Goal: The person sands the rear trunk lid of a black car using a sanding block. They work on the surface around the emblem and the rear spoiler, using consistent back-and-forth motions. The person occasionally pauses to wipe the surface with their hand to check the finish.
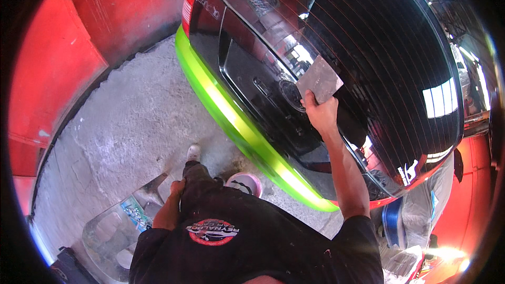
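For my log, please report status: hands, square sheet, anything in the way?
Right hand holds grey sheet at car rear. Left hand low near leg, grip unclear. Nothing seen blocking sheet.

Right hand [320, 110]: fingers hidden behind grey square sheet [320, 79]. Left hand [178, 187]: fingers mostly hidden, can't tell if gripping anything. Black car [379, 58]: cut off at top. Pale bucket [257, 181] near lower edge of green bumper [247, 135]: part-hidden by shirt [294, 236], contents unclear.
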Demonstrator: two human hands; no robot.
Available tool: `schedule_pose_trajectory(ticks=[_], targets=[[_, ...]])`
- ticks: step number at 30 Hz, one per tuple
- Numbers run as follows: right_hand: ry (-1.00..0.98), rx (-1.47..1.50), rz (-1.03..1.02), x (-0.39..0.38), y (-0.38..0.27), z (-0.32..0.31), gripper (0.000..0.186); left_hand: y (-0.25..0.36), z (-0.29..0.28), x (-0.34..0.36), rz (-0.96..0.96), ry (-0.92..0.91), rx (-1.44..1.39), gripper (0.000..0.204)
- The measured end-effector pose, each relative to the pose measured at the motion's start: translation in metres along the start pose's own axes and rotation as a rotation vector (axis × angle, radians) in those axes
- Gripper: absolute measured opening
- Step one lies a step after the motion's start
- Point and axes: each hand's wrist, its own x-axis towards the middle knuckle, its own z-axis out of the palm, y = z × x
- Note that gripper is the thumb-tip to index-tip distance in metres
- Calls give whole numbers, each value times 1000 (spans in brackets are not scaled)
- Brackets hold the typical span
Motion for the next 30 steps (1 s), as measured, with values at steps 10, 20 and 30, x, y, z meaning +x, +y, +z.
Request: schedule_pose_trajectory(ticks=[10, 20, 30], targets=[[2, -76, 20, 6, 2, 10, 30, 10, 8, 1, 22, 13, 8, 73], [-40, -93, 21, 4, 0, 5, 27, -15, 14, 8, -15, -8, 1, 76], [29, 127, 110, -5, -8, -6, 24, -15, 13, 28, 29, 13, 49, 75]])
